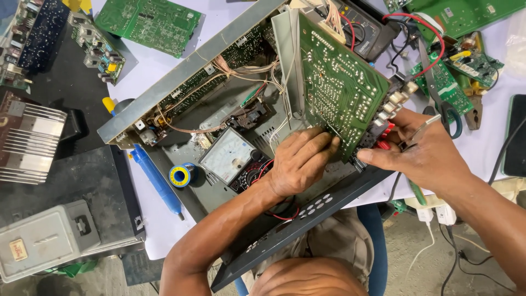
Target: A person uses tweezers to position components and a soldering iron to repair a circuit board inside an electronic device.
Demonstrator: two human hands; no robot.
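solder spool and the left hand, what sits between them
In the head view, an analog multimeter with a white dial face lies between the solder spool and the left hand, inside the open chassis.

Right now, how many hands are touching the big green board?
2. The left hand presses on the green board's lower edge; the right hand grips its lower right corner.

Bare left hand point(298, 161) and right hand point(424, 153), sleeveless forearms; creased khaki fabric at the lap, probably shorts point(339, 241).
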